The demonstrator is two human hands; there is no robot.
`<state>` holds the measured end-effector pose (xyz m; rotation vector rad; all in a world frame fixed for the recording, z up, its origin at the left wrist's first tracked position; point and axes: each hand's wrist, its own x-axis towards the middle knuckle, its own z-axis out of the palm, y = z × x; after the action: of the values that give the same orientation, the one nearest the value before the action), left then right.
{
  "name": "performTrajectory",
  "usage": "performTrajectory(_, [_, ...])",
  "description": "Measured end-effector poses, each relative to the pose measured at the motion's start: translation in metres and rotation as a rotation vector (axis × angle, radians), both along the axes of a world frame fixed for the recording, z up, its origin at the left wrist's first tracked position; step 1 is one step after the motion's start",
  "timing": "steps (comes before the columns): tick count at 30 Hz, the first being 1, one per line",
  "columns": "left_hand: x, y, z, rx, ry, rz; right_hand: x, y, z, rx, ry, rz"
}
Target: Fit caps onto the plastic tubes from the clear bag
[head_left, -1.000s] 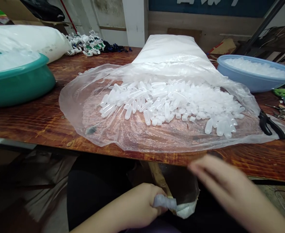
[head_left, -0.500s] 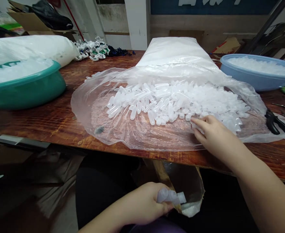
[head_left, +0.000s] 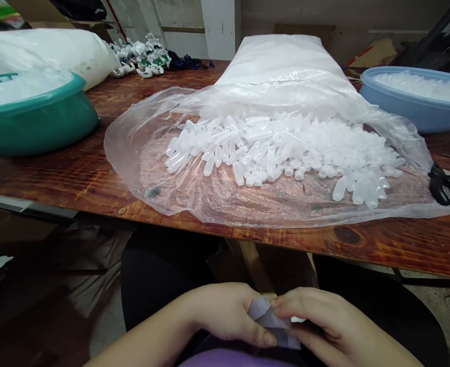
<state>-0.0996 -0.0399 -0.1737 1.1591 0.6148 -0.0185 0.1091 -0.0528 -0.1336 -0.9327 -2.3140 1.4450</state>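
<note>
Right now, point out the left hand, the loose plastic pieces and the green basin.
Left hand [head_left: 234, 313]: head view, back of the hand.
Loose plastic pieces [head_left: 273, 148]: head view, middle of the pile.
Green basin [head_left: 43, 130]: head view, outer wall.

Streaky reddish-brown woodgrain worktop [head_left: 75, 188], little tubes [head_left: 271, 160] all milky white, left basin [head_left: 37, 125] is teal green, right basin [head_left: 420, 111] pale blue, plus purple cloth [head_left: 232, 358] nearest.

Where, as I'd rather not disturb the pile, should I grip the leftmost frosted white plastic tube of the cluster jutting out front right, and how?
Probably pinch the frosted white plastic tube by its long sides near its front end, from the near left. That end juts out over clear plastic sheeting; its left side looks free, while other tubes crowd its right.
</note>
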Motion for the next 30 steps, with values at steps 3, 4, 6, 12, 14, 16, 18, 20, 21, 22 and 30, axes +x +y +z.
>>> performTrajectory(3, [0.004,0.002,-0.002,-0.18,0.017,-0.079,0.006,0.001,-0.006,-0.035,0.053,0.029])
performTrajectory(4, [0.006,0.003,-0.002,-0.244,0.034,-0.112,0.008,0.001,-0.008,-0.041,0.072,0.036])
performTrajectory(6, [0.01,0.006,-0.004,-0.369,0.073,-0.185,0.01,0.002,-0.011,-0.021,0.083,0.061])
performTrajectory(12, [0.016,0.012,0.001,-0.122,0.123,-0.193,0.006,-0.002,-0.023,0.148,-0.261,-0.084])
performTrajectory(14, [0.016,0.013,0.006,0.035,0.148,-0.161,0.006,-0.005,-0.025,0.094,-0.289,-0.167])
performTrajectory(16, [0.015,0.013,0.008,0.072,0.173,-0.145,0.008,-0.008,-0.026,0.022,-0.232,-0.179])
performTrajectory(18, [0.015,0.012,0.009,0.082,0.216,-0.144,0.009,-0.011,-0.028,0.012,-0.215,-0.137])
performTrajectory(20, [0.015,0.011,0.008,0.112,0.279,-0.142,0.008,-0.014,-0.032,0.109,-0.283,-0.096])
performTrajectory(21, [0.015,0.011,0.007,0.12,0.299,-0.143,0.008,-0.015,-0.033,0.166,-0.317,-0.098])
performTrajectory(22, [0.015,0.011,0.007,0.122,0.306,-0.144,0.008,-0.015,-0.035,0.206,-0.33,-0.113])
performTrajectory(30, [0.018,0.01,0.008,0.168,0.355,-0.16,0.005,-0.011,-0.031,0.112,-0.221,-0.099])
